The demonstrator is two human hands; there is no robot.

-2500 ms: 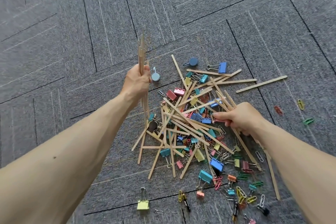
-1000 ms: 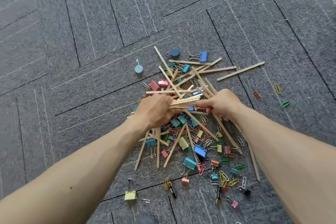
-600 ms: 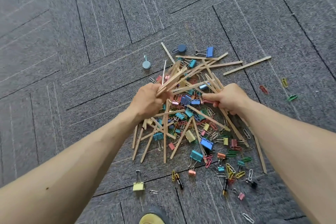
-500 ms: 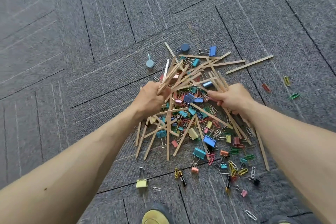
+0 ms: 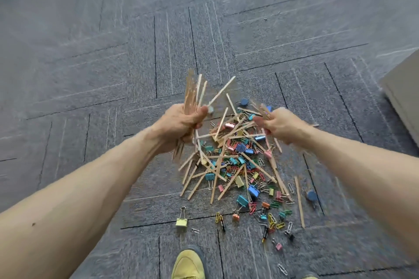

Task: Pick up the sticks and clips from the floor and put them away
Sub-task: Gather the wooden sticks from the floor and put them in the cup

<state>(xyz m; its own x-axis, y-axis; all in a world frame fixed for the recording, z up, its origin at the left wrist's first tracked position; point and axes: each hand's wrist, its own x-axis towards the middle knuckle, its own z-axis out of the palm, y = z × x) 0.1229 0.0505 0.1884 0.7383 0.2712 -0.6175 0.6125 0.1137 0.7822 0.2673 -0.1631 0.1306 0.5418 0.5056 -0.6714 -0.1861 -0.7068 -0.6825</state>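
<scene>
Your left hand (image 5: 181, 125) has risen, fist clamped round an upright stick bundle (image 5: 192, 95). Your right hand (image 5: 280, 125) pinches further sticks (image 5: 261, 107). The binder clips (image 5: 254, 190) are uncollected on the carpet (image 5: 136, 75).

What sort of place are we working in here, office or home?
Likely an office, not certain: grey carpet tiles underfoot, the spill is stationery, binder clips and paper clips, and a grey boxy unit stands at right.

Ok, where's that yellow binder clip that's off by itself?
In the head view the yellow binder clip lies on the carpet, low centre, just beyond the yellow shoe and off the near left edge of the pile.
</scene>
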